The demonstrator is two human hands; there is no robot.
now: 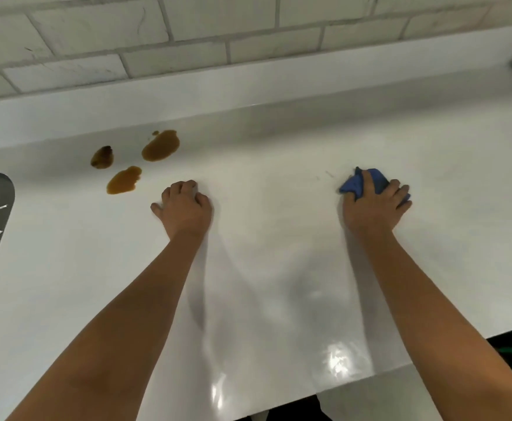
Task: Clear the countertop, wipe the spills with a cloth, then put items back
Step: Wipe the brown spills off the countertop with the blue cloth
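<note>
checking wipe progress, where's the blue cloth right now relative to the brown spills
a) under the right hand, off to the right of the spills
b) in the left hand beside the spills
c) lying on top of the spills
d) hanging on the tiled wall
a: the right hand presses the blue cloth on the countertop, well to the right of the three brown spills, which lie unwiped beyond the left hand.

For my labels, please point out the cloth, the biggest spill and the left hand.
cloth point(350, 186): head view, on the blue fold left of the fingers.
biggest spill point(160, 145): head view, on its brown middle.
left hand point(186, 206): head view, on the back of the hand.
</note>
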